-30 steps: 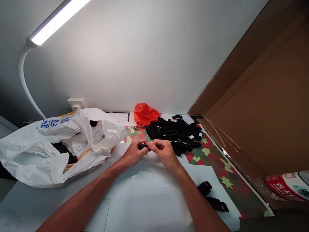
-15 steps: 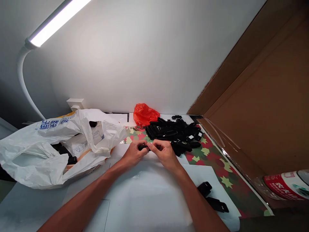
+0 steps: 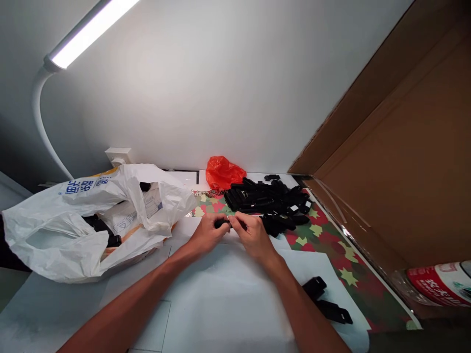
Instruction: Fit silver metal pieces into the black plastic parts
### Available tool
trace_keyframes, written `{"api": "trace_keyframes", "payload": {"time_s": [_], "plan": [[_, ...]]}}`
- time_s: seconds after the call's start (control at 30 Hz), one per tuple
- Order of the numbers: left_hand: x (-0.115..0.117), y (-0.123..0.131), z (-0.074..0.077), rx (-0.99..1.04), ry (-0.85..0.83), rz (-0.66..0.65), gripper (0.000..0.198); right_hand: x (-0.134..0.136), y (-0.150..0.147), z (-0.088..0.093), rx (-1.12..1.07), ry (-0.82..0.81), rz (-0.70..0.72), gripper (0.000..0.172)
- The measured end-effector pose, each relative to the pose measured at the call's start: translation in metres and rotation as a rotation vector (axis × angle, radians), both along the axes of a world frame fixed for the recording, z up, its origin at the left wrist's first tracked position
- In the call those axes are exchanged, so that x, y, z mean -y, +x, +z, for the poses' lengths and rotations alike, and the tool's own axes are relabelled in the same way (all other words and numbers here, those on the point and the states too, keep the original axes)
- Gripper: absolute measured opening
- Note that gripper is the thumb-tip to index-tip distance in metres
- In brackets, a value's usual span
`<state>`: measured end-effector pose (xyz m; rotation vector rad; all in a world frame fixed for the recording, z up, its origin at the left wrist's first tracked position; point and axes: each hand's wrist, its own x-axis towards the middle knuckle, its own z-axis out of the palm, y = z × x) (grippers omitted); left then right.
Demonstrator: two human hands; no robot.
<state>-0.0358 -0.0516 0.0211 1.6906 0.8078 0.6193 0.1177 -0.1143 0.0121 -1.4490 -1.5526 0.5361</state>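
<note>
My left hand (image 3: 208,234) is closed around a small black part (image 3: 221,223), which shows between thumb and fingers. Against the right end of that part, my right hand (image 3: 253,236) pinches with thumb and forefinger. What lies in this pinch is too small to make out. Just beyond the hands is a heap of black plastic pieces (image 3: 263,196). Two more black pieces, one farther back (image 3: 314,287) and one nearer (image 3: 334,312), lie beside my right forearm on white paper (image 3: 224,294).
At left sits an open white plastic bag (image 3: 47,245) with black items inside. A crumpled red bag (image 3: 223,172) is near the wall, with small metal bits (image 3: 211,193) before it. A lamp (image 3: 40,108) stands left; cardboard (image 3: 401,147) and a red-labelled bottle (image 3: 437,284) are right.
The view has shifted slightly, so the scene sits a little farther right. Both hands stay together at the small black part, with only a slight shift of the fingers.
</note>
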Motion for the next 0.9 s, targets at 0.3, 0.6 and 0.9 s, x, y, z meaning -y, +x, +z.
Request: {"api": "trace_keyframes", "payload": {"time_s": [0.3,0.6,0.9], "plan": [[-0.0017,0.0001,-0.002,-0.021,0.056,-0.006,0.017,0.0006,-0.0006,-0.0007,0.049,-0.017,0.029,0.047],[-0.001,0.0003,-0.0015,-0.042,0.056,-0.005,0.016,0.0009,0.0,-0.0015,0.07,-0.012,0.037,0.045],[0.0002,-0.0001,-0.0045,-0.076,0.081,-0.017,0.021,0.0023,0.0009,-0.003,0.115,-0.047,0.038,0.044]]}}
